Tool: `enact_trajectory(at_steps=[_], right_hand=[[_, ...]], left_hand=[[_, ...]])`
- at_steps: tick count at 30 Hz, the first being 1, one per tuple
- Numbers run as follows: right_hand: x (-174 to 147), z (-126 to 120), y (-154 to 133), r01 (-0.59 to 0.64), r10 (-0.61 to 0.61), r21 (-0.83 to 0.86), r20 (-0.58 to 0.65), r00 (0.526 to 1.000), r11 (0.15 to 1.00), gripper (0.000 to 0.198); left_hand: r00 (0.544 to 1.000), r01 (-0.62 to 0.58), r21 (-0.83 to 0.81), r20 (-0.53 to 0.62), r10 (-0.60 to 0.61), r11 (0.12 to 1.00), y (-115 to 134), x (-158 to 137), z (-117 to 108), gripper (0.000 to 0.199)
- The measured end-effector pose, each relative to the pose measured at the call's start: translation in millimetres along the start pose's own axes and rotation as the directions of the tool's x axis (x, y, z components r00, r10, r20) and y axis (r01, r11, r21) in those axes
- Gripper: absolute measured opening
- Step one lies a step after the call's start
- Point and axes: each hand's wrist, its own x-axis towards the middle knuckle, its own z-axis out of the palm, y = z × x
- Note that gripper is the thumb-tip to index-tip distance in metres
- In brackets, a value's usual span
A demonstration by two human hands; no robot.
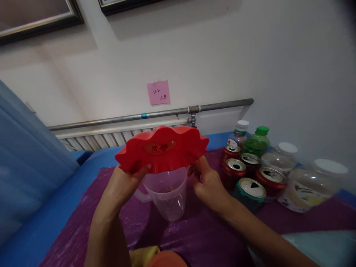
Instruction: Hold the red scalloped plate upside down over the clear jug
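Note:
A red plastic dish (183, 148) with a wavy rim is tipped up on its side in front of me, a printed oval label facing me. My left hand (125, 185) is closed on its lower left edge, thumb against the face. At the lower right edge, my right hand (208, 181) grips it with bent fingers. Just below and partly behind the dish stands a clear plastic pitcher (169, 202) with a handle on its left; some of its top is hidden. Whether dish and pitcher touch, I cannot tell.
Several drink cans (251, 188), a green-capped bottle (257, 142) and white-capped jars (311, 187) crowd the right side. An orange round object (167, 259) and a yellow cloth-like item (143, 256) lie at the front. Purple sheeting (80, 215) covers the table. Behind it are a radiator (111, 139) and pipe.

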Motion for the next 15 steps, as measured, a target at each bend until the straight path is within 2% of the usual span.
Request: enact_trajectory(at_steps=[15], right_hand=[[-0.5,0.9,2.9,0.043,-0.046,-0.052,-0.057,0.997,0.998,0.045]], left_hand=[[1.000,0.019,-0.001,-0.013,-0.019,1.000,0.1,0.0,0.3,0.036]])
